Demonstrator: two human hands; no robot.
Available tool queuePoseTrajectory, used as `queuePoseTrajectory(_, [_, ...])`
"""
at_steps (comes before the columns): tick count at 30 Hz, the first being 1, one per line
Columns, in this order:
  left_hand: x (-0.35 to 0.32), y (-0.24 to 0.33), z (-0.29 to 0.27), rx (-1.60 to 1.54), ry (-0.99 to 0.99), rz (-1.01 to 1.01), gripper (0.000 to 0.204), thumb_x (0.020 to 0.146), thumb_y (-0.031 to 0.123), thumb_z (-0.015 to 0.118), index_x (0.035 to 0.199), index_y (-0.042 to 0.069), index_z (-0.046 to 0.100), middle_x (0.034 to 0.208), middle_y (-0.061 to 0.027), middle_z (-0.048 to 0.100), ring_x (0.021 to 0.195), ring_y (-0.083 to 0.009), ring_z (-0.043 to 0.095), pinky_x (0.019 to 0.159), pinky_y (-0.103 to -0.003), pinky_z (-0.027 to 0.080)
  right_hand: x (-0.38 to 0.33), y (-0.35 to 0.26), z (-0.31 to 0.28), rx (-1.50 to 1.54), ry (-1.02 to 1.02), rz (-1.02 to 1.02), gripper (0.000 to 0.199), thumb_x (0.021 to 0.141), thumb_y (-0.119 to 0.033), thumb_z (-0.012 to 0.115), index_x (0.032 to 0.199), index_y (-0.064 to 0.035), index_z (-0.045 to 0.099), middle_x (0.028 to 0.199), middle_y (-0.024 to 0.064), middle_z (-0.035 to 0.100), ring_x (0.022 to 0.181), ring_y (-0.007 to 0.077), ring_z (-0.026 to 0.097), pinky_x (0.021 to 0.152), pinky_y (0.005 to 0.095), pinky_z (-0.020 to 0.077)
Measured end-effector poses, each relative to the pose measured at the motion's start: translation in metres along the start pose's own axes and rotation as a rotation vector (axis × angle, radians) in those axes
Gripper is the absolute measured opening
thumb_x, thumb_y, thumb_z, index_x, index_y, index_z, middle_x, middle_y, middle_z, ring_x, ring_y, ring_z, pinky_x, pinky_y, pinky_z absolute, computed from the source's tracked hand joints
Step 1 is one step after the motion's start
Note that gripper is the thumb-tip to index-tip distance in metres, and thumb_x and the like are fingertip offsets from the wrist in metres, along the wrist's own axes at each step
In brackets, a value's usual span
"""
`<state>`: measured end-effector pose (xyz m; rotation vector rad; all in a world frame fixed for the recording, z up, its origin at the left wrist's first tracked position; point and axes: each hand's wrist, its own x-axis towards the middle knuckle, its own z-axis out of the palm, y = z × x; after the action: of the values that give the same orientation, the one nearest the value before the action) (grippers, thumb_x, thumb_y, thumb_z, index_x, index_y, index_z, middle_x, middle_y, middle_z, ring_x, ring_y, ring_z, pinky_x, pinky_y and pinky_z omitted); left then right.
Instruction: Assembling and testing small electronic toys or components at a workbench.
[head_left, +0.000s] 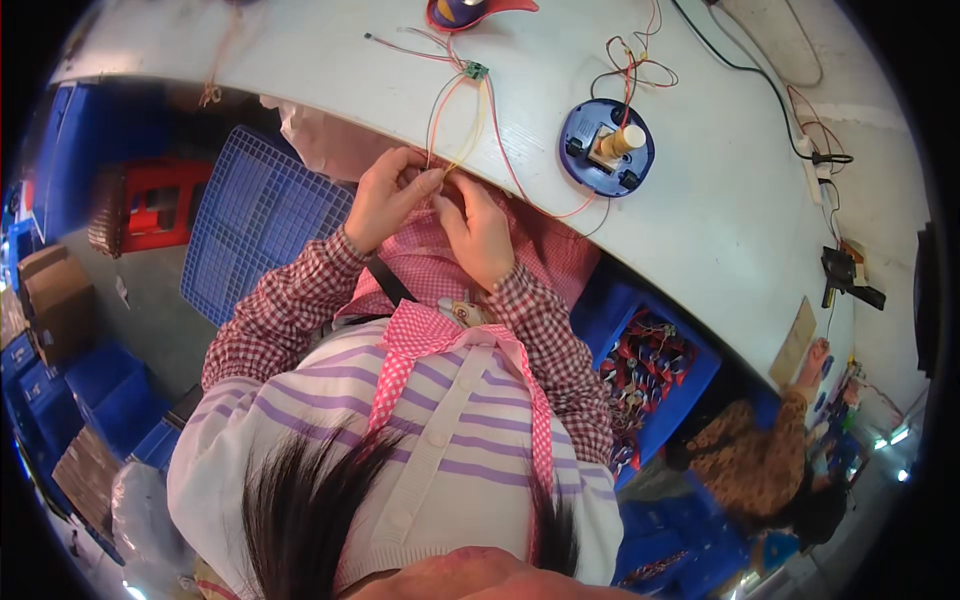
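At the table's near edge, my left hand [393, 196] pinches the ends of thin wires [437, 122] between thumb and fingers. Close beside it, my right hand [477, 226] has its fingers curled at the yellow wires [481, 125]. The fingertips hide the wire ends. These wires run up to a small green circuit board [475, 70] lying on the white table. A red wire [505, 150] leads from the board's side toward a round dark-blue housing [607, 180], which lies to the right with a tan cylinder with a white cap [622, 141] standing in it.
A red and purple part [470, 12] lies at the table's far edge. Below the table on the right, a blue bin [678, 390] holds many small wired parts. A blue plastic grid crate [250, 220] and a red stool [160, 207] stand left. Another person [750, 455] sits at the right.
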<state>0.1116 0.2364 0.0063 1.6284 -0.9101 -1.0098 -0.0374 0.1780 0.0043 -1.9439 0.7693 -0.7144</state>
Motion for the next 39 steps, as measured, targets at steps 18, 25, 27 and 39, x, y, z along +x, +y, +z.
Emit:
queuePoseTrajectory(18, [-0.009, 0.039, -0.022, -0.778, -0.225, -0.321, 0.02, 0.091, 0.011, 0.052, 0.104, -0.003, 0.058, 0.082, -0.0061, 0.059, 0.062, -0.0095, 0.056, 0.05, -0.015, 0.043, 0.003, -0.041, -0.044, 0.401, 0.007, 0.314, 0.022, 0.088, -0.006, 0.054, 0.109, 0.0024, 0.056, 0.092, 0.0089, 0.061, 0.07, 0.0124, 0.057, 0.058, 0.0206, 0.0474])
queuePoseTrajectory(25, [-0.008, 0.043, -0.016, -0.74, -0.233, -0.272, 0.013, 0.09, 0.012, 0.055, 0.095, 0.0, 0.056, 0.084, -0.0078, 0.06, 0.063, -0.0095, 0.057, 0.049, -0.016, 0.047, 0.029, -0.028, -0.066, -0.566, 0.282, -0.247, 0.025, 0.083, -0.001, 0.059, 0.108, 0.0, 0.058, 0.086, 0.008, 0.058, 0.07, 0.0168, 0.056, 0.06, 0.0225, 0.0461])
queuePoseTrajectory(27, [-0.007, 0.045, -0.013, -0.735, -0.228, -0.285, 0.012, 0.089, 0.012, 0.056, 0.093, 0.001, 0.055, 0.084, -0.0078, 0.06, 0.063, -0.0093, 0.057, 0.049, -0.016, 0.047, 0.031, -0.027, -0.062, -0.626, 0.376, -0.29, 0.026, 0.082, 0.001, 0.06, 0.107, -0.0005, 0.058, 0.084, 0.0073, 0.057, 0.069, 0.0172, 0.056, 0.059, 0.023, 0.0451])
queuePoseTrajectory(39, [-0.006, 0.042, -0.001, -0.654, -0.242, -0.234, 0.014, 0.089, 0.015, 0.057, 0.091, 0.002, 0.056, 0.079, -0.0056, 0.058, 0.061, -0.0076, 0.054, 0.048, -0.016, 0.046, 0.061, -0.04, -0.046, -0.275, 0.229, -0.203, 0.021, 0.082, -0.005, 0.063, 0.102, -0.0022, 0.061, 0.081, 0.0057, 0.054, 0.061, 0.0146, 0.048, 0.055, 0.0241, 0.0411])
